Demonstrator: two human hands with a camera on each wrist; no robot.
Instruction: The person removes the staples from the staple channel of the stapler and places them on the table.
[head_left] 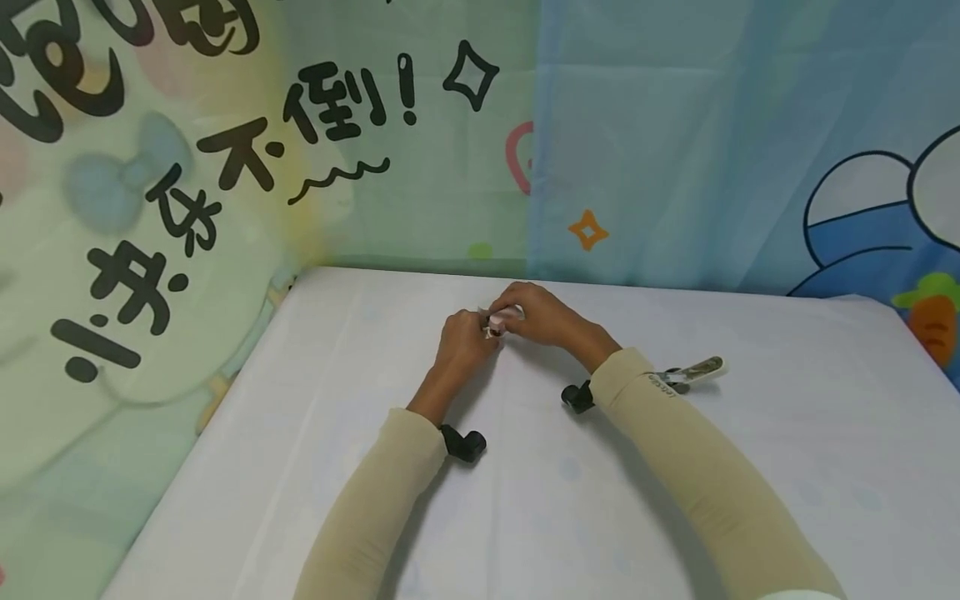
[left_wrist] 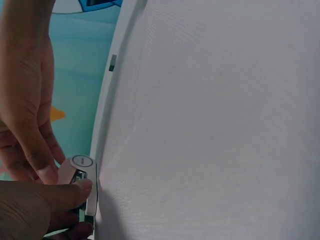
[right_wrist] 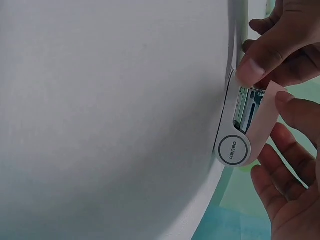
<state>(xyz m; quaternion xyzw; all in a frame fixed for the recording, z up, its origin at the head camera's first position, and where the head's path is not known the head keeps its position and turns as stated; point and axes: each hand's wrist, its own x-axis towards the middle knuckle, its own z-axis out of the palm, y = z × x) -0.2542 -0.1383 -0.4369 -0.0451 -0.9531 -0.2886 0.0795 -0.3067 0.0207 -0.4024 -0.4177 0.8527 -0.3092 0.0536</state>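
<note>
Both hands meet over the far middle of the table, around a small pink and white stapler (right_wrist: 232, 150) with a round logo at its hinge. Its pink cover (right_wrist: 265, 120) stands swung away from the base, baring the metal staple channel (right_wrist: 245, 110). The left hand (head_left: 463, 340) grips the stapler, its thumb over the channel in the left wrist view (left_wrist: 65, 195). With the thumb against the pink cover, the right hand (head_left: 542, 315) holds the hinge end, its other fingers partly bent behind.
A slim object (head_left: 701, 369) with a pale, rounded end lies on the white-covered table (head_left: 360, 350), partly hidden behind the right sleeve (head_left: 675, 442). Printed cloth (head_left: 420, 208) hangs along the table's far edge. Black wrist cameras (head_left: 465, 446) sit on both wrists.
</note>
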